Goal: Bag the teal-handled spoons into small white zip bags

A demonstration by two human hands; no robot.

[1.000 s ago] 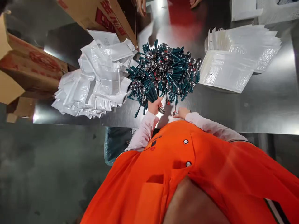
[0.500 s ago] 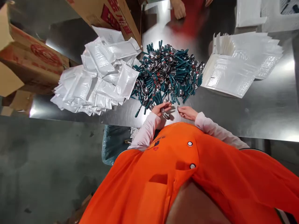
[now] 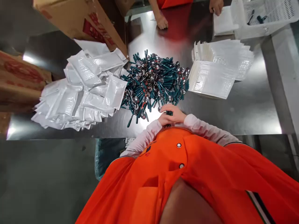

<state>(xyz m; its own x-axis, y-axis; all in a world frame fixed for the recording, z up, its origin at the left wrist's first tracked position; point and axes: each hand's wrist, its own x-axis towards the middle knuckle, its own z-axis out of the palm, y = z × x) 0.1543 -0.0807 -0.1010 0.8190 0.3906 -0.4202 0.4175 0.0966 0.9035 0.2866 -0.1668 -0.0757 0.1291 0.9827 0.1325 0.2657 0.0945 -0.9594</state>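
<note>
My left hand and my right hand are together at the near edge of the table, fingers closed around a bundle of spoons. Dark green handle ends show between the fingers, and a metal bowl peeks out beside the right fingertips. My palms and fingers hide most of the bundle. Just beyond them lies a large loose pile of spoons with green handles and shiny metal bowls, some carrying small red patches.
Filled white padded mailers are heaped left of the pile, flat white mailers stacked right. Cardboard boxes stand at the left. Across the table are a co-worker's hands and a white basket. A lined bin sits below the edge.
My right hand has come left to join my left hand, and both now wrap the spoons that the left hand held. The view has shifted, and the co-worker's hands show more fully.
</note>
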